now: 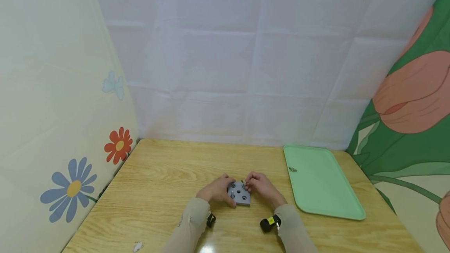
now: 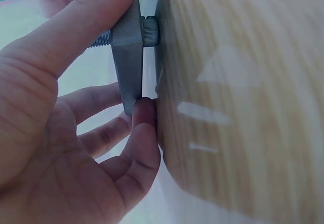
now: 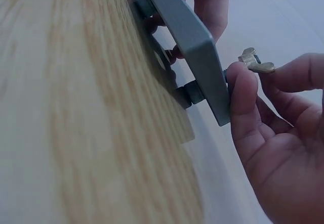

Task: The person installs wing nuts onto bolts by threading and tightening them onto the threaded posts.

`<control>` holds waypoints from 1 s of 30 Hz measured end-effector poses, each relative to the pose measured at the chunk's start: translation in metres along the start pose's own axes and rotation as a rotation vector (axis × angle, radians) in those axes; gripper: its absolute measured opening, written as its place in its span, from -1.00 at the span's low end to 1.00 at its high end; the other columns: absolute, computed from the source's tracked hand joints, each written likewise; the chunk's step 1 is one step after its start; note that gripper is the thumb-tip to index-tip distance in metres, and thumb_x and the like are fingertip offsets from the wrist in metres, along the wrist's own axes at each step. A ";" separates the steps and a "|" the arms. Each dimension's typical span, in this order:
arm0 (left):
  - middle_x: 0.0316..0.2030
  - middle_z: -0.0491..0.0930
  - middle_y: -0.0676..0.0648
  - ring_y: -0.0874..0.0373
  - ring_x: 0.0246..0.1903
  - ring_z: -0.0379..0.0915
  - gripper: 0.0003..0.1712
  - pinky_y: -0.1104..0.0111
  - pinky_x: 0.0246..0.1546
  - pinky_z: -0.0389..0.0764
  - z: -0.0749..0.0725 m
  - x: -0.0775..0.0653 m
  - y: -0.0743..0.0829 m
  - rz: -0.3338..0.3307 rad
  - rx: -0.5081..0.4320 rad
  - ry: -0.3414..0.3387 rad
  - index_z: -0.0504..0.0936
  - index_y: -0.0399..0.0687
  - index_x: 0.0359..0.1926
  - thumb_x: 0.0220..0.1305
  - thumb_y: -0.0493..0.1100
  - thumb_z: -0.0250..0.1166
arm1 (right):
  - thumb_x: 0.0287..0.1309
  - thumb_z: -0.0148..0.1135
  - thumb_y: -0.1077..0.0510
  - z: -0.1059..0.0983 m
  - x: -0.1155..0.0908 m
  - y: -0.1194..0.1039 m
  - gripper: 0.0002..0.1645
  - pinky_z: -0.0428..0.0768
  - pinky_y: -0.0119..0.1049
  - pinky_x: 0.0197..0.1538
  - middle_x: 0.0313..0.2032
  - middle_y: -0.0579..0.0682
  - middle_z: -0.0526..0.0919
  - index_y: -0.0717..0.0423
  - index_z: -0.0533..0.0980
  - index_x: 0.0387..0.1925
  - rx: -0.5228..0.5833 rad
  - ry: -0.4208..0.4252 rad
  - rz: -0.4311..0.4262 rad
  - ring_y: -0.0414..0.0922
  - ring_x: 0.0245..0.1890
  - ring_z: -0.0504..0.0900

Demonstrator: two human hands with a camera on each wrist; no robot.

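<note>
Fingers and thumb of my left hand [image 1: 218, 191] hold the left side of a grey metal plate [image 1: 240, 200] with several holes. Socket-head bolts pass through it: one bolt head [image 2: 151, 32] shows under the plate in the left wrist view, with thread rising above. My right hand [image 1: 261, 186] is at the plate's far right corner. Between its thumb and fingers it pinches a brass-coloured wing nut [image 3: 249, 59], over a bolt whose head [image 3: 192, 93] sticks out below the plate. Those fingers partly hide that bolt's thread.
A light green tray [image 1: 327, 182] lies on the wooden table [image 1: 168, 167] at the right. On its left side rests a small brass-coloured piece [image 1: 292, 169]. A small white object [image 1: 138, 246] lies at the near left. Cloth walls [image 1: 211, 69] stand behind and at both sides.
</note>
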State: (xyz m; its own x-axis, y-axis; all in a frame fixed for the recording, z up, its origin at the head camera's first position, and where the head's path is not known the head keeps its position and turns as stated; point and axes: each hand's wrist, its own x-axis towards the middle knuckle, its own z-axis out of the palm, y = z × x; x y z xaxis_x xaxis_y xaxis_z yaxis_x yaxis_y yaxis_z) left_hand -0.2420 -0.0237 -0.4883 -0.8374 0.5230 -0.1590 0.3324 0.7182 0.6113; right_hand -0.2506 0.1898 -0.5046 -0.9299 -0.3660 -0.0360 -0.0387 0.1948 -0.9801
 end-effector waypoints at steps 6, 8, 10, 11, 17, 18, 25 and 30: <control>-0.01 0.36 0.00 0.19 -0.13 0.36 -0.04 0.28 -0.07 0.42 -0.001 -0.001 0.003 -0.001 0.000 0.003 0.40 -0.09 0.26 -0.20 0.03 0.59 | 0.15 0.07 0.43 -0.002 0.005 0.006 -0.94 0.52 -0.32 -0.28 -0.38 0.05 0.57 0.40 0.45 -0.32 -0.023 -0.005 0.005 -0.12 -0.36 0.53; -0.01 0.36 0.00 0.19 -0.13 0.36 -0.04 0.27 -0.06 0.42 -0.002 -0.001 0.003 0.001 0.003 0.003 0.40 -0.10 0.26 -0.21 0.02 0.59 | 0.14 0.13 0.41 -0.002 0.004 0.006 -0.95 0.53 -0.33 -0.28 -0.36 0.05 0.57 0.36 0.46 -0.32 -0.037 0.001 0.008 -0.14 -0.36 0.53; -0.01 0.36 -0.01 0.18 -0.12 0.36 -0.04 0.27 -0.05 0.42 -0.002 -0.001 0.003 0.002 0.005 0.002 0.40 -0.11 0.26 -0.20 0.02 0.59 | 0.13 0.18 0.38 -0.001 0.004 0.005 -0.89 0.54 -0.32 -0.28 -0.34 0.05 0.57 0.34 0.45 -0.27 -0.034 0.012 0.017 -0.15 -0.35 0.54; -0.01 0.36 -0.01 0.17 -0.12 0.36 -0.04 0.26 -0.04 0.42 -0.002 -0.001 0.003 0.003 0.005 0.001 0.40 -0.11 0.26 -0.20 0.02 0.59 | 0.12 0.19 0.38 -0.001 0.003 0.005 -0.84 0.55 -0.31 -0.27 -0.33 0.06 0.56 0.34 0.45 -0.23 -0.032 0.016 0.019 -0.14 -0.35 0.54; 0.01 0.36 -0.02 0.16 -0.10 0.36 -0.04 0.26 -0.03 0.42 -0.002 -0.001 0.002 0.009 0.013 0.003 0.40 -0.11 0.27 -0.20 0.03 0.58 | 0.08 0.23 0.36 0.000 0.003 0.004 -0.61 0.56 -0.25 -0.24 -0.24 0.08 0.55 0.33 0.45 -0.01 -0.072 0.028 0.017 -0.11 -0.31 0.56; 0.01 0.36 -0.02 0.16 -0.10 0.36 -0.04 0.26 -0.03 0.42 -0.002 -0.001 0.002 0.008 0.014 0.004 0.40 -0.11 0.26 -0.21 0.03 0.58 | 0.08 0.24 0.35 0.000 0.003 0.004 -0.63 0.56 -0.26 -0.25 -0.24 0.07 0.56 0.31 0.47 -0.04 -0.089 0.029 0.018 -0.11 -0.31 0.55; 0.01 0.36 -0.02 0.16 -0.08 0.36 -0.04 0.23 -0.01 0.41 -0.002 -0.002 0.003 -0.005 0.004 -0.006 0.40 -0.09 0.27 -0.21 0.04 0.58 | 0.05 0.28 0.33 0.000 0.002 0.003 -0.82 0.50 -0.27 -0.28 -0.37 0.00 0.59 0.27 0.54 -0.25 -0.157 0.038 0.018 -0.13 -0.37 0.52; 0.01 0.36 -0.02 0.15 -0.08 0.36 -0.04 0.23 -0.01 0.41 -0.001 -0.001 0.002 -0.009 0.004 -0.006 0.40 -0.10 0.26 -0.21 0.03 0.58 | 0.06 0.31 0.27 0.002 0.001 0.003 -0.84 0.48 -0.28 -0.34 -0.41 -0.01 0.59 0.24 0.54 -0.30 -0.178 0.061 0.030 -0.13 -0.41 0.52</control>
State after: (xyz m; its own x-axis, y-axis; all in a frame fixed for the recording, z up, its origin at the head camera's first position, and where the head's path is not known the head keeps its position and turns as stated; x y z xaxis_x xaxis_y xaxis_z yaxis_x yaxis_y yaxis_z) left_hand -0.2409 -0.0232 -0.4855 -0.8376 0.5195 -0.1691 0.3268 0.7246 0.6068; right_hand -0.2510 0.1879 -0.5079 -0.9517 -0.3033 -0.0473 -0.0700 0.3644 -0.9286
